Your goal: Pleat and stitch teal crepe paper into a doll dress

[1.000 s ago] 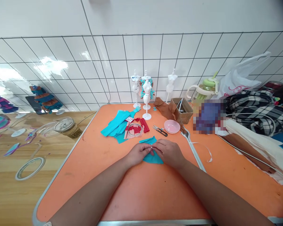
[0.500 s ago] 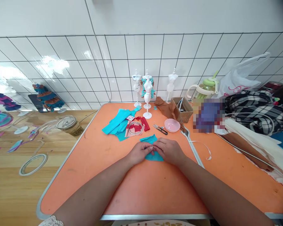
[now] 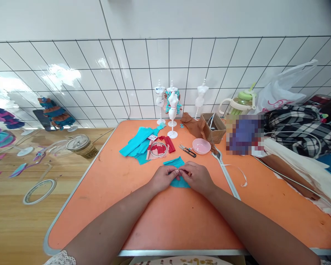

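Evidently, the work looks unfinished: on the orange desk [image 3: 154, 228], the stacked turquoise strips [image 3: 139, 143] lie untouched and the front dress form [image 3: 173, 112] stands bare. The left hand [image 3: 163, 178] and right hand [image 3: 199, 177] meet over the small turquoise cloth [image 3: 181, 183], fingers pinched narrow on it; how much is worked, I cannot tell.

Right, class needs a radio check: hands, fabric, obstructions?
Left hand and right hand close together on turquoise fabric; exact grip hidden. Thread snips, pink bowl beyond, apart.

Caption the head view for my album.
Left hand and right hand hold blue cloth at an orange table, snips and bowl beyond.
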{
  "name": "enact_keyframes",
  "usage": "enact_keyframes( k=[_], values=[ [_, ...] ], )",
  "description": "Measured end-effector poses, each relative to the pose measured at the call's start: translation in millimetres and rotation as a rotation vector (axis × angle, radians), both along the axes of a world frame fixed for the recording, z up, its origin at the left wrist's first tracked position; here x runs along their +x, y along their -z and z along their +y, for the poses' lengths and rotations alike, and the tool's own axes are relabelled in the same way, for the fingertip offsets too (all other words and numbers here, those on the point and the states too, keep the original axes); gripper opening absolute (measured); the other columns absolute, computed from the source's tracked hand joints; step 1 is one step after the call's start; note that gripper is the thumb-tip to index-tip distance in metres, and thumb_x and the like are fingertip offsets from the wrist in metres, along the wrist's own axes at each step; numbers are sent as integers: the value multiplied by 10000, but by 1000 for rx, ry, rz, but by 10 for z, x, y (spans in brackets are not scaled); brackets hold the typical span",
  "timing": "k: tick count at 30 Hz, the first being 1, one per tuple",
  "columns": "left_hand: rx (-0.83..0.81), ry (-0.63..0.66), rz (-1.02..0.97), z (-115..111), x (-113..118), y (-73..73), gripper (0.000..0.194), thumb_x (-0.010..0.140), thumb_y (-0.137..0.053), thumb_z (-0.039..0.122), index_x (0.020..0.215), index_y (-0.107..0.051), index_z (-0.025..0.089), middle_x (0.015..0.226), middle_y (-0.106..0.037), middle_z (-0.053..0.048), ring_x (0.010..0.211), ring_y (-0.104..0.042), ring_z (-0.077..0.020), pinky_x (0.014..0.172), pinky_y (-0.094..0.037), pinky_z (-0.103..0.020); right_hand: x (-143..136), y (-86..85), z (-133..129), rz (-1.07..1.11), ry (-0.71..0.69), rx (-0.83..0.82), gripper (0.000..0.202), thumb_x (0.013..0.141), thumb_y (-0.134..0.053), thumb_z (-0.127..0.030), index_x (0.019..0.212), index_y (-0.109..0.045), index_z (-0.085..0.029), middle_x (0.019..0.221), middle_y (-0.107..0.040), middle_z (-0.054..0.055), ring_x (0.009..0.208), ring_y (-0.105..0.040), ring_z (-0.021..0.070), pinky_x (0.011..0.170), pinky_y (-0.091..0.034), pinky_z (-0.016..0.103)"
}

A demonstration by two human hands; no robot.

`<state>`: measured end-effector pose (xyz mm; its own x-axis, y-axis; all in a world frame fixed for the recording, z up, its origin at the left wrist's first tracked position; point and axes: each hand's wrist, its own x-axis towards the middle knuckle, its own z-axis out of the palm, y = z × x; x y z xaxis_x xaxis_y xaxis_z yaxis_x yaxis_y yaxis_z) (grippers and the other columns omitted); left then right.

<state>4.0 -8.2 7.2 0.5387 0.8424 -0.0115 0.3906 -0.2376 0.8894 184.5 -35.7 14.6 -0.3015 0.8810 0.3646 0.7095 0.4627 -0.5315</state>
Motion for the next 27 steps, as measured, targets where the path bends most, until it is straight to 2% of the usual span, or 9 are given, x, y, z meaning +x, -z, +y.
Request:
enact_keyframes(
  k=[5,10,17,23,27],
  values=[
    [-13,34,-47,10,-14,22,395,898,-447,417,745,-680,137,742,-664,-32,729,-575,-154,698,-422,-231,-66,0,-11,79,61,-49,213,848,-520,-216,708,-681,-224,731,-630,-7,613,-551,101,570,-400,215],
    [-13,8,-74,14,-18,47,396,900,-438,420,759,-679,139,769,-673,-34,745,-580,-150,711,-429,-228,-69,37,-14,67,63,7,208,870,-505,-236,773,-689,-224,752,-641,1,643,-570,110,562,-394,220],
    [-33,-82,-7,19,-10,42,322,827,-452,290,666,-683,133,666,-662,-16,630,-553,-129,593,-406,-211,-82,128,-32,-19,21,109,222,908,-481,-251,918,-702,-236,833,-679,11,747,-613,115,623,-403,217],
    [-46,-65,30,33,-5,0,290,768,-449,204,725,-725,127,653,-659,4,588,-513,-107,567,-375,-198,-85,159,-23,-91,49,115,229,916,-479,-284,925,-704,-247,858,-689,12,752,-618,118,593,-385,226],
    [-51,-37,19,32,2,-19,305,779,-450,225,758,-736,122,622,-641,9,563,-479,-101,550,-354,-197,-58,168,-8,-94,47,114,234,918,-475,-310,947,-699,-250,877,-693,16,765,-619,124,592,-379,229]
  ],
)
